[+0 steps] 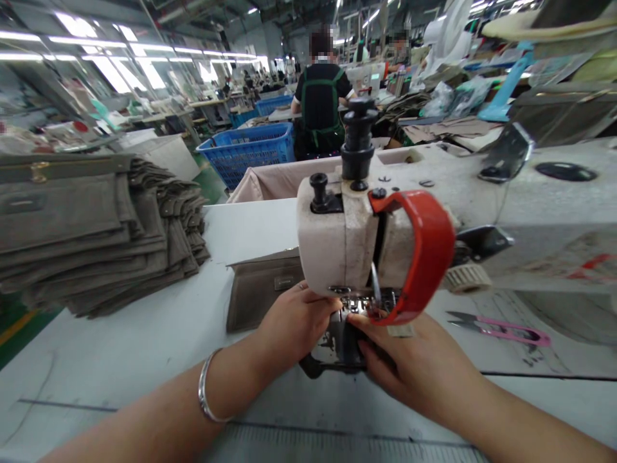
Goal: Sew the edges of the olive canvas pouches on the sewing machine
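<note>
A white sewing machine [328, 244] with a red guard [434, 251] stands over the white table. Beneath its head lies a grey-brown fabric piece [253, 292] with a small metal-edged slot, partly hidden by the machine. My left hand [296, 321], a silver bangle on its wrist, is closed at the left of the presser foot, its fingertips pinched by the fabric's edge; what they grip is too small to make out. My right hand [409, 354] lies right of the needle area, index finger stretched toward the foot and thumb apart below, partly covered by the guard.
Stacked grey-brown fabric pieces [87, 231] sit on the table's left side. Pink thread snips [506, 329] lie to the right. Behind the table are a pink cloth-lined bin [279, 180], a blue crate [250, 151] and a seated person [321, 96] facing away. A ruler strip runs along the front.
</note>
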Motion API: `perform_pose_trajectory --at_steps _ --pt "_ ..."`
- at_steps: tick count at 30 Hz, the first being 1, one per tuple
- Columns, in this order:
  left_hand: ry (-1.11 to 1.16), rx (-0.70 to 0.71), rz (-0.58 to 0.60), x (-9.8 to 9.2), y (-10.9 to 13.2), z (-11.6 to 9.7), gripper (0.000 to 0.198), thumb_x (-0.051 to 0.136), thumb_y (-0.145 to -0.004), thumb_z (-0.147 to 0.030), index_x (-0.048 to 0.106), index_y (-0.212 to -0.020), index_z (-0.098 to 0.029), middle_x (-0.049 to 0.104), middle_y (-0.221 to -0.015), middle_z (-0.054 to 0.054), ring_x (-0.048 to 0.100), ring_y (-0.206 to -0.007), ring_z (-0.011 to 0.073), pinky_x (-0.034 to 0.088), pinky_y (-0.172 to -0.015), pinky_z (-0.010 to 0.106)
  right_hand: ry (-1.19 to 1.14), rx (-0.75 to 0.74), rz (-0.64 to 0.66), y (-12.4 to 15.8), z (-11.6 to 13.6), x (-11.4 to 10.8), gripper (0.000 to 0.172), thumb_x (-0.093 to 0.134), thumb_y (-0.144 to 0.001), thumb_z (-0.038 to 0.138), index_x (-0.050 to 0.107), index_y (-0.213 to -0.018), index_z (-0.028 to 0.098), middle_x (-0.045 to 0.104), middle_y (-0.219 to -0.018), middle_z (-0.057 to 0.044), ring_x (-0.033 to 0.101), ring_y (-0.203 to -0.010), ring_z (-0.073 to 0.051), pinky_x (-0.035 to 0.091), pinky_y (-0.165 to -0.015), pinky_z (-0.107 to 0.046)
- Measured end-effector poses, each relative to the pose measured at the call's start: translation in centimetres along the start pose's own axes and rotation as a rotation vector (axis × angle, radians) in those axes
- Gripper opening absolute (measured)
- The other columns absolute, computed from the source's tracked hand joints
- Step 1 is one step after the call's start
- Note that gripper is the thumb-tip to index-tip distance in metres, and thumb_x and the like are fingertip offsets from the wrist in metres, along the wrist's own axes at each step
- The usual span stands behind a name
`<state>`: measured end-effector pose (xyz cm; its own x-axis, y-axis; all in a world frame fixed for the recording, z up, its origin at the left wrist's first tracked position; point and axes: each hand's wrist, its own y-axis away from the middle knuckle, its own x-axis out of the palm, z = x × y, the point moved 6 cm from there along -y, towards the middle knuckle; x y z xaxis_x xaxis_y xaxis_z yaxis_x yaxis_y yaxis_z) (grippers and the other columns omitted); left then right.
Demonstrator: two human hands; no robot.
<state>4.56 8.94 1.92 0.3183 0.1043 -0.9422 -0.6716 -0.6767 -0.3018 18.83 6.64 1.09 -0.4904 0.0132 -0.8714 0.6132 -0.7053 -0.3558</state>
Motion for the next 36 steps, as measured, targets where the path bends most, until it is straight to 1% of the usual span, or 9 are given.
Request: perform_pose_trajectory --at_steps 4,8,10,14,18,20,24,31,36 --pt "0.001 -0.047 0.022 -0.4 0.0 0.2 0.022 0.057 -0.084 -0.008 0.064 -0.103 -0.017 0.070 -0.101 0.004 0.063 -0.099 0.0205 0.049 -0.096 0.035 -0.009 -0.019 -0.015 -0.2 0.2 -0.5 0.030 0.050 -0.086 0.017 0.062 -0.113 0.017 0.059 -0.114 -0.013 0.054 -0.102 -0.030 0.047 -0.083 -0.047" --pt "-0.146 -0.041 0.164 -0.9 0.2 0.2 0.035 0.047 -0.083 -0.002 0.060 -0.113 -0.014 0.064 -0.116 0.011 0.060 -0.107 0.0271 0.049 -0.094 0.044 0.007 -0.015 -0.015 -0.4 0.3 -0.6 0.027 0.050 -0.085 0.017 0.065 -0.108 0.018 0.060 -0.107 -0.013 0.053 -0.098 -0.029 0.047 -0.081 -0.046" --pt "-0.158 -0.120 0.264 -1.4 0.2 0.4 0.032 0.043 -0.082 -0.002 0.062 -0.106 -0.013 0.064 -0.111 0.013 0.061 -0.103 0.0300 0.050 -0.088 0.047 0.009 -0.014 -0.009 -0.4 0.4 -0.5 0.026 0.049 -0.086 0.017 0.066 -0.106 0.019 0.061 -0.102 -0.012 0.053 -0.093 -0.028 0.046 -0.079 -0.044" --pt "0.054 -0.242 0.442 -2.8 0.1 -0.5 0.026 0.046 -0.079 -0.006 0.064 -0.094 -0.019 0.069 -0.089 0.003 0.066 -0.082 0.0209 0.052 -0.071 0.030 0.038 -0.034 0.078 -0.3 0.8 0.3 0.027 0.047 -0.088 0.019 0.065 -0.108 0.019 0.062 -0.105 -0.011 0.054 -0.092 -0.029 0.043 -0.079 -0.047" --pt "0.214 -0.379 0.472 -3.6 -0.1 -0.8 0.023 0.049 -0.073 -0.009 0.061 -0.088 -0.022 0.063 -0.068 -0.005 0.058 -0.058 0.0142 0.036 -0.046 0.022 0.083 -0.032 0.182 -0.3 1.2 0.9 0.033 0.045 -0.089 0.019 0.059 -0.119 0.018 0.059 -0.118 -0.013 0.054 -0.103 -0.031 0.040 -0.084 -0.050" --pt "0.233 -0.380 0.462 -3.7 -0.4 -1.0 0.025 0.048 -0.073 -0.008 0.061 -0.088 -0.024 0.063 -0.067 -0.005 0.058 -0.057 0.0139 0.036 -0.048 0.022 0.094 -0.033 0.189 -0.3 1.4 0.9 0.041 0.048 -0.088 0.019 0.054 -0.128 0.018 0.058 -0.122 -0.013 0.053 -0.106 -0.031 0.039 -0.086 -0.050" --pt "0.187 -0.329 0.427 -3.8 -1.0 -1.6 0.036 0.047 -0.072 -0.006 0.064 -0.097 -0.026 0.071 -0.089 -0.002 0.066 -0.078 0.0184 0.047 -0.067 0.027 0.104 -0.035 0.167 0.0 1.3 0.9 0.046 0.056 -0.084 0.021 0.053 -0.130 0.017 0.060 -0.122 -0.012 0.053 -0.108 -0.031 0.036 -0.090 -0.049" --pt "0.077 -0.323 0.413 -2.8 -0.7 -2.2 0.029 0.048 -0.072 -0.007 0.062 -0.093 -0.021 0.071 -0.089 0.004 0.068 -0.082 0.0231 0.053 -0.074 0.033 0.127 -0.030 0.121 0.2 1.1 0.4 0.039 0.058 -0.083 0.022 0.058 -0.122 0.021 0.064 -0.108 -0.008 0.055 -0.094 -0.028 0.036 -0.087 -0.046" --pt "0.043 -0.284 0.384 -1.6 -0.1 -2.9 0.033 0.055 -0.076 -0.011 0.056 -0.108 -0.015 0.067 -0.105 0.010 0.065 -0.096 0.0269 0.054 -0.083 0.040 0.150 -0.024 0.146 0.1 1.2 0.4 0.025 0.056 -0.082 0.021 0.061 -0.106 0.020 0.062 -0.110 -0.008 0.054 -0.091 -0.027 0.035 -0.082 -0.044"
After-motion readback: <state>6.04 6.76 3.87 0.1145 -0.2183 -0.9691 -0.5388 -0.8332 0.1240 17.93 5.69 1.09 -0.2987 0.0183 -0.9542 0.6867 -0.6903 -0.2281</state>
